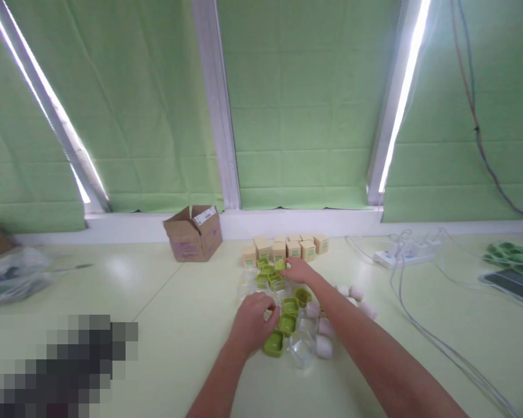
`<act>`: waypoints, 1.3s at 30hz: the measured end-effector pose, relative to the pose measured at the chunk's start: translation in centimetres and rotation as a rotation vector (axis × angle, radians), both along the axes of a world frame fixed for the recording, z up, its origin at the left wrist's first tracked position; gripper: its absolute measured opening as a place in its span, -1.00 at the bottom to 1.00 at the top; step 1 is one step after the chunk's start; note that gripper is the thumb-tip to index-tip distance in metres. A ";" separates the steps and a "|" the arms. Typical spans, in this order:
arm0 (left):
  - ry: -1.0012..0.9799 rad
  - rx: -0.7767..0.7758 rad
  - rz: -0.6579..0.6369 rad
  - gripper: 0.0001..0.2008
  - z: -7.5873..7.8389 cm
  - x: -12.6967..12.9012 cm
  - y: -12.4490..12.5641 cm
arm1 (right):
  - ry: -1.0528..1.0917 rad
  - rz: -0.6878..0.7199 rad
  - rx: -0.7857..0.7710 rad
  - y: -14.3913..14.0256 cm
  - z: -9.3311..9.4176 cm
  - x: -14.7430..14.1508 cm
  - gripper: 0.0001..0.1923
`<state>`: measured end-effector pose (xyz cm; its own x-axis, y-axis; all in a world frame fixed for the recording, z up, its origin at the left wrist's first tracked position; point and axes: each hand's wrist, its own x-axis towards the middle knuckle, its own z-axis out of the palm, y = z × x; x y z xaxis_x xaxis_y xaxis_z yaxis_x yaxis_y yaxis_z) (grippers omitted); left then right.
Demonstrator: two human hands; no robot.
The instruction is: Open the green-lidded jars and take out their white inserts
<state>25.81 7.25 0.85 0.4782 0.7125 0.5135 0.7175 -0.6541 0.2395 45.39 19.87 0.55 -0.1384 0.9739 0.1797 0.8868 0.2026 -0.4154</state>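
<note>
On the pale table, several small green square cups [286,324] stand among clear plastic containers [302,347] and pale pink-white rounded pieces [324,346]. My right hand [300,273] reaches to the far end of the group, its thumb and fingers closed at the rim of a green cup [280,265]. Nearer to me, my left hand [253,322] is curled beside the left edge of the green cups, thumb against fingers. Whatever it may hold is hidden. Small tan boxes [293,249] with green labels are lined up just beyond my right hand.
An open cardboard box [196,235] stands at the back left. To the right lie a white power strip [405,255] with trailing cables, a dark flat device [514,284] and a green openwork item [514,258]. A plastic bag [15,276] is at far left.
</note>
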 end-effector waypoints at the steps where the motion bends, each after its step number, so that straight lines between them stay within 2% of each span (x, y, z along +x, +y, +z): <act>1: 0.002 0.000 0.001 -0.85 0.0 0.0 0.0 | 0.000 -0.004 -0.004 0.2 -0.2 -0.1 -0.61; 7: 0.000 0.020 -0.005 -0.84 -0.1 0.1 0.0 | 0.020 -0.027 -0.014 0.7 -0.7 0.0 -0.58; 11: -0.008 0.029 0.001 -0.84 -0.2 0.2 0.1 | 0.019 0.043 0.012 0.2 -0.4 0.0 -0.50; 22: -0.003 0.027 0.006 -0.85 0.2 0.2 0.0 | 0.056 0.102 0.119 -1.6 1.1 1.3 -0.63; 27: -0.071 0.026 -0.009 -0.88 0.3 0.3 0.0 | 0.125 0.141 0.193 -5.8 2.6 2.4 -0.51; 32: -0.168 -0.042 -0.039 -0.50 0.1 0.7 -0.3 | 0.306 0.286 0.196 -12.5 3.5 2.8 -0.52; 35: -0.145 -0.070 -0.139 -0.40 0.3 1.3 -0.8 | 0.349 0.368 0.161 -16.1 4.0 3.0 -0.50; 39: -0.137 -0.114 -0.280 -0.46 0.7 2.0 -1.6 | 0.424 0.493 0.158 -18.8 4.6 3.4 -0.47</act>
